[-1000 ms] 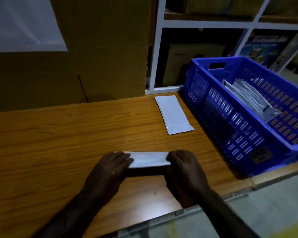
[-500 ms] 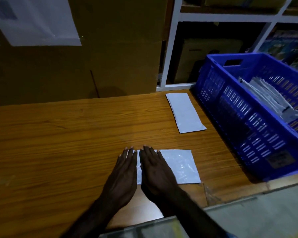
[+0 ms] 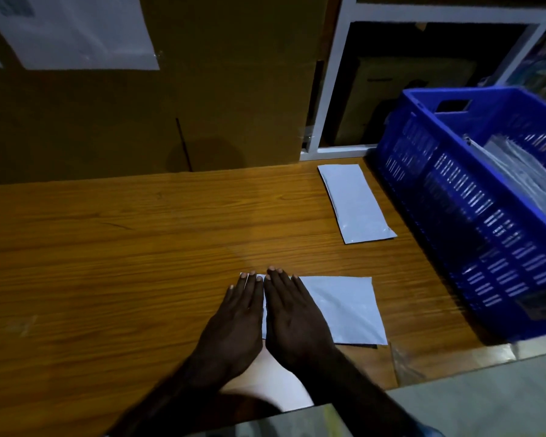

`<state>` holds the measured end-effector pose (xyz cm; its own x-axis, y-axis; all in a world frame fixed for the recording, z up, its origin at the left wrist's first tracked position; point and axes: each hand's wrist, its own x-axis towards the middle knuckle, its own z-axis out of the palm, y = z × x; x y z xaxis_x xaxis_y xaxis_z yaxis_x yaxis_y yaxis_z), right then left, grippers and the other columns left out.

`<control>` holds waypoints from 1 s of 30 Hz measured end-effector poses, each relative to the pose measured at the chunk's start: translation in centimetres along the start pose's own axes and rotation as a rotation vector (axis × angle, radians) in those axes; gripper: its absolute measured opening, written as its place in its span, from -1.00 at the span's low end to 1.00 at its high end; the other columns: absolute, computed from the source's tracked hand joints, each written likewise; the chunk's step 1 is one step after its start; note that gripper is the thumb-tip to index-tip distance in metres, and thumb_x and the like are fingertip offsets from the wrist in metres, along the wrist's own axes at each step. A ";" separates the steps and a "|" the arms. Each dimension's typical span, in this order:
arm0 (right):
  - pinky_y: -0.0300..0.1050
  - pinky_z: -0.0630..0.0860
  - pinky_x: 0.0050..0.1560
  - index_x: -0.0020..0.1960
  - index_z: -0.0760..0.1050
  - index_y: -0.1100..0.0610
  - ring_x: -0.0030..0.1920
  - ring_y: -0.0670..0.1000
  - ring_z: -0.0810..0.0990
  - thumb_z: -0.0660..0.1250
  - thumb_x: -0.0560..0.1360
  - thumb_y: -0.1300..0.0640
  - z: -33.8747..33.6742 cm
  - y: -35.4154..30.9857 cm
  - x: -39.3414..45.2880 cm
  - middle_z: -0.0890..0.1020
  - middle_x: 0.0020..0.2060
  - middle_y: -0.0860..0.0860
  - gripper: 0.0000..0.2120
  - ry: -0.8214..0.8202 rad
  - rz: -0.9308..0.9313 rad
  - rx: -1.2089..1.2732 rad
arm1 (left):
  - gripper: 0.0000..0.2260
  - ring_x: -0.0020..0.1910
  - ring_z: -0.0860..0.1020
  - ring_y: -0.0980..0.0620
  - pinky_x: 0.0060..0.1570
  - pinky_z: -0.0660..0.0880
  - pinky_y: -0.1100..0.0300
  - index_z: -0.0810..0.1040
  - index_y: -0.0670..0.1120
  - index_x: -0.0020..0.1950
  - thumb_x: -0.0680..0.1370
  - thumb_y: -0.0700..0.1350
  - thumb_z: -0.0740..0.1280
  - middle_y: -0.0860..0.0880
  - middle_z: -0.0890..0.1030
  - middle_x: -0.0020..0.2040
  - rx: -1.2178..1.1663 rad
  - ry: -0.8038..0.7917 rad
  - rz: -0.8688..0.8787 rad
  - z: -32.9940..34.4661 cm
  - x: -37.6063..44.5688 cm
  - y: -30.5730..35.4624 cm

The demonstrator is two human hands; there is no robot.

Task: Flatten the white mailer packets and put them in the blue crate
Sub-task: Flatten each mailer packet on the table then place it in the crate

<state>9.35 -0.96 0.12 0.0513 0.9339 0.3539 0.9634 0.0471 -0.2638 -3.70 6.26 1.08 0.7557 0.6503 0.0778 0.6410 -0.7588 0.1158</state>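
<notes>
On the wood-grain counter (image 3: 108, 247), dim light, a big cardboard box (image 3: 202, 89) against the back edge with a white sheet (image 3: 76, 29) taped on it. White shelf frame (image 3: 331, 89) at the back right. Blue crate (image 3: 473, 222) sits at the right end of the counter, its front corner close to the front edge; a stack of packets (image 3: 524, 175) leans inside it. Left two-thirds of the counter gives open room.

Near the front edge, right of centre: white mailer packet (image 3: 344, 307) lies flat, long axis running left-right. Left hand (image 3: 237, 316) and right hand (image 3: 293, 316) are side by side, palms down, fingers straight, pressing on the packet's left part.

Second mailer (image 3: 355, 203) lies flat between packet and shelf frame, just beside the crate, long axis running front-back, slightly skewed.
</notes>
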 end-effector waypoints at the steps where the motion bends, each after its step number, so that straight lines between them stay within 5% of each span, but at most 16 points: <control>1: 0.19 0.25 0.47 0.44 0.34 0.39 0.52 0.21 0.24 0.16 0.48 0.29 -0.1 0.0 0.1 0.32 0.46 0.30 -0.47 -0.008 -0.011 0.000 | -0.31 0.42 0.36 -0.19 0.46 0.24 -0.01 0.37 -0.29 0.43 0.30 -0.18 0.00 -0.25 0.37 0.44 0.003 -0.009 -0.010 -0.1 0.1 0.1; 5: 0.16 0.18 0.50 0.47 0.30 0.38 0.54 0.21 0.20 0.19 0.59 0.23 -1.1 -0.1 0.0 0.27 0.50 0.28 -0.52 0.022 0.043 -0.019 | -0.37 0.34 0.46 -0.23 0.35 0.12 0.01 0.45 -0.32 0.37 0.35 -0.16 0.00 -0.28 0.46 0.37 -0.046 -0.027 -0.022 -0.6 -0.1 0.3; 11: 0.21 0.17 0.48 0.44 0.30 0.43 0.51 0.29 0.23 0.20 0.39 0.24 -1.2 0.4 -1.7 0.28 0.47 0.33 -0.36 -0.031 0.065 -0.064 | -0.49 0.49 0.19 -0.05 0.45 0.06 0.08 0.31 -0.31 0.46 0.53 -0.18 0.07 -0.23 0.32 0.47 -0.174 0.058 0.090 -0.5 0.1 1.3; 17: 0.21 0.19 0.49 0.51 0.22 0.37 0.57 0.20 0.10 -0.01 0.58 0.23 -0.9 0.3 -2.0 0.20 0.53 0.27 -0.49 -0.023 0.087 -0.019 | -0.51 0.57 -0.04 0.06 0.47 -0.05 0.14 0.12 -0.21 0.57 0.66 -0.06 -0.02 -0.14 0.11 0.58 -0.168 0.060 0.049 0.4 -0.1 0.9; 25: 0.20 0.18 0.51 0.49 0.26 0.36 0.56 0.19 0.13 -0.02 0.64 0.19 -0.5 0.8 -2.1 0.24 0.52 0.26 -0.53 -0.032 0.082 0.008 | -0.48 0.56 0.07 -0.06 0.46 -0.02 0.08 0.12 -0.20 0.57 0.65 0.01 -0.06 -0.13 0.08 0.58 -0.133 -0.022 0.050 0.4 -0.2 1.0; 30: 0.08 0.01 0.54 0.55 0.19 0.28 0.59 0.10 0.06 0.00 0.68 0.11 -1.9 1.4 -1.8 0.14 0.56 0.16 -0.52 -0.061 0.134 0.048 | -0.40 0.52 -0.32 0.14 0.45 -0.36 0.27 -0.30 -0.04 0.52 0.55 0.22 -0.36 0.04 -0.28 0.56 -0.255 -0.089 0.016 -0.8 0.0 1.3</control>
<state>11.12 -3.25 0.82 0.1610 0.9528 0.2575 0.9354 -0.0641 -0.3477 -2.95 5.29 2.05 0.7816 0.6238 -0.0047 0.5828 -0.7275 0.3619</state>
